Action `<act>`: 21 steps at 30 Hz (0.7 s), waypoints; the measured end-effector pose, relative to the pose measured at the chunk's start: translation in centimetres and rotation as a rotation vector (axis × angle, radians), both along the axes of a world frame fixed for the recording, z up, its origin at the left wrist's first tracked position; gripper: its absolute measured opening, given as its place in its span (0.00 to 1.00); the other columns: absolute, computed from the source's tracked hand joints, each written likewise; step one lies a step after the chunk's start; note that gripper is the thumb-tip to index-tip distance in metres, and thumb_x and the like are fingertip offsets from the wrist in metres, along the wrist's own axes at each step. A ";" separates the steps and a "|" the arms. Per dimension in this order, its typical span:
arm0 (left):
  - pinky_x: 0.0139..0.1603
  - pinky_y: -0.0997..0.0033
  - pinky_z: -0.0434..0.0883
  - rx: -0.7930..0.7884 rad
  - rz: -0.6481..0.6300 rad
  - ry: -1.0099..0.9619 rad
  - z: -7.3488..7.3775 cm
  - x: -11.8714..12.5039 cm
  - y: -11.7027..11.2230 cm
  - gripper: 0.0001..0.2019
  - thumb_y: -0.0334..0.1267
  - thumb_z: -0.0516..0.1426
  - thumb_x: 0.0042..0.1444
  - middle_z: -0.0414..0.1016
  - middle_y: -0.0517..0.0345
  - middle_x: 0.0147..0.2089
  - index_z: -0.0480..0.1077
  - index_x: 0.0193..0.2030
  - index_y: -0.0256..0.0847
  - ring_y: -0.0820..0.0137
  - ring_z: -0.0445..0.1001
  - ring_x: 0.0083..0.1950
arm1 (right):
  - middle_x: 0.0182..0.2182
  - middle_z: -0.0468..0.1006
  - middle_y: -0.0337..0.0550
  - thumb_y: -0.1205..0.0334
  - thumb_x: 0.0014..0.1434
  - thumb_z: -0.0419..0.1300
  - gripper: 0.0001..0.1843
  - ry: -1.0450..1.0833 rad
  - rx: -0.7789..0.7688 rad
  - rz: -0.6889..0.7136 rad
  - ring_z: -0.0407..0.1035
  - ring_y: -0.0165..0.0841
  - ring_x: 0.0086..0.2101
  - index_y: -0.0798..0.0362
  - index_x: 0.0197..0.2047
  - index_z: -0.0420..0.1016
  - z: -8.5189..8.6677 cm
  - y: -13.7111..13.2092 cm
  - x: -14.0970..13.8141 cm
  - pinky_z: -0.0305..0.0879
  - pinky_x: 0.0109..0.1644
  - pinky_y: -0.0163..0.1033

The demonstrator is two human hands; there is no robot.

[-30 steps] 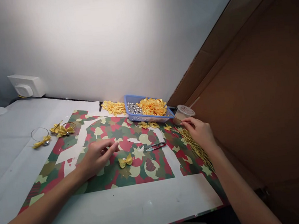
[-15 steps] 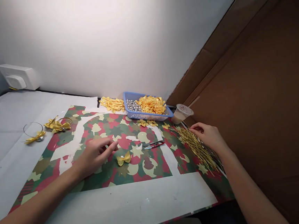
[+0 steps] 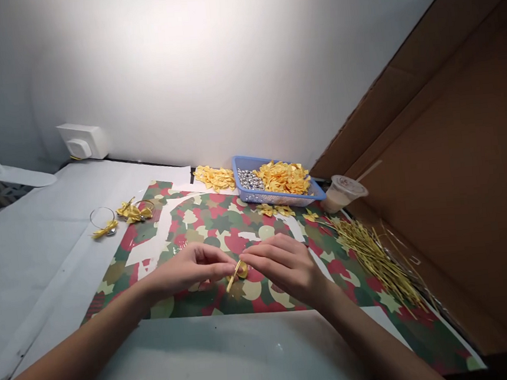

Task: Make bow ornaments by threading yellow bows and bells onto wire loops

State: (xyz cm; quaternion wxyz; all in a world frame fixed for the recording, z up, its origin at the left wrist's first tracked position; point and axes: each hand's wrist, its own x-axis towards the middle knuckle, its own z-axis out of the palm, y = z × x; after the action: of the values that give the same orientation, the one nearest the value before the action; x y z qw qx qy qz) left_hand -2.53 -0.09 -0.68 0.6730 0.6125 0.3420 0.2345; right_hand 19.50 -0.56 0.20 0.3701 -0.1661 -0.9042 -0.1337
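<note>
At lower centre, the left hand (image 3: 193, 268) pinches a thin golden strand (image 3: 231, 283); whether the right hand (image 3: 288, 265) grips, I cannot tell. Loose pinching could drop it.

Hands (image 3: 193, 268) have bare white paper (image 3: 45, 249) leftward; the basket (image 3: 272, 199) (heaped) blocks ahead.

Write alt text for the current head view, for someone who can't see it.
The left hand and right hand nearly meet over a patterned sheet, thin gold strands at their fingertips beside a partly hidden yellow piece. Beyond is a blue basket of silver beads and yellow pieces; a loose gold bundle lies at right.
</note>
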 end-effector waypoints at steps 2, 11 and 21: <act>0.18 0.79 0.51 -0.045 0.011 0.008 -0.1 0.0 0.0 0.13 0.47 0.61 0.53 0.59 0.66 0.19 0.77 0.33 0.38 0.81 0.53 0.19 | 0.31 0.82 0.45 0.71 0.66 0.49 0.12 0.012 0.005 -0.005 0.73 0.34 0.30 0.53 0.44 0.73 -0.2 0.2 -0.2 0.67 0.30 0.39; 0.18 0.80 0.53 0.010 0.064 0.046 -0.3 0.2 0.1 0.10 0.45 0.63 0.49 0.64 0.65 0.21 0.77 0.29 0.40 0.80 0.56 0.20 | 0.32 0.81 0.42 0.73 0.61 0.55 0.15 0.305 -0.298 -0.039 0.74 0.34 0.31 0.46 0.46 0.74 -1.6 0.0 0.0 0.71 0.33 0.39; 0.41 0.67 0.75 -0.013 0.095 0.058 -0.1 0.6 0.0 0.08 0.42 0.63 0.50 0.81 0.56 0.34 0.80 0.34 0.43 0.68 0.78 0.37 | 0.32 0.80 0.40 0.67 0.58 0.61 0.05 0.681 -0.735 -0.176 0.74 0.34 0.33 0.47 0.36 0.77 -2.4 -0.3 -0.3 0.72 0.38 0.40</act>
State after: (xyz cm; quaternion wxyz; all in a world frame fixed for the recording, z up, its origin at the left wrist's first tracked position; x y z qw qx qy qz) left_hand -1.89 -0.11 -0.77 0.6550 0.5976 0.3915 0.2461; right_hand 19.24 -0.86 -2.23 0.5483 -0.3949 -0.7023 0.2242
